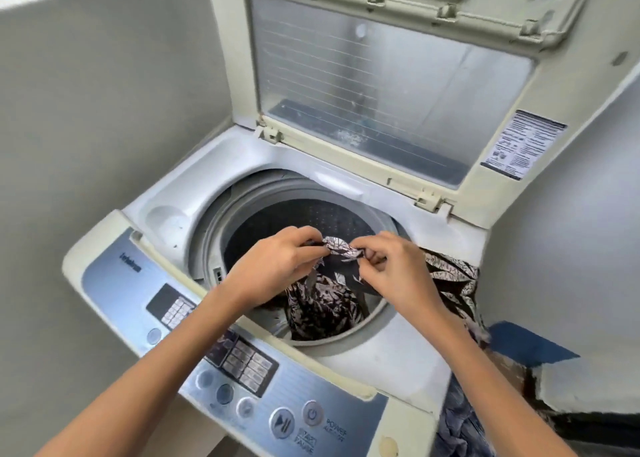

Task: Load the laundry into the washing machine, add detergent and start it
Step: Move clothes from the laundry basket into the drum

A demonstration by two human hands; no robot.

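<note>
Just above the open drum (329,217) of a top-loading washing machine (214,179), both hands meet over a black-and-white patterned garment (322,307). The left hand (280,259) has its fingers curled and pinches one gathered bit of the fabric's edge. The right hand (394,269) pinches the fabric just beside it between thumb and fingertips. A short twisted stretch of cloth runs between the two grips.

From there, most of the garment hangs down into the drum and lies bunched against its near wall. Another part trails out over the right-hand rim of the opening and falls down the machine's right side. The far wall of the drum is dark and perforated.

The lid (381,86) is raised and tilted back, with a clear ribbed window in a cream frame and a printed label (523,145) on its right edge. The control panel (114,283) runs along the near edge of the machine, under the person's left forearm. On it, a round start/pause button (281,422) sits just beside a round power button (312,413), with several smaller round buttons to their left.

A bluish cloth (460,422) hangs against the machine's right side at the bottom of the view, below the trailing end of the garment. A grey wall (86,127) stands to the left of the machine.
</note>
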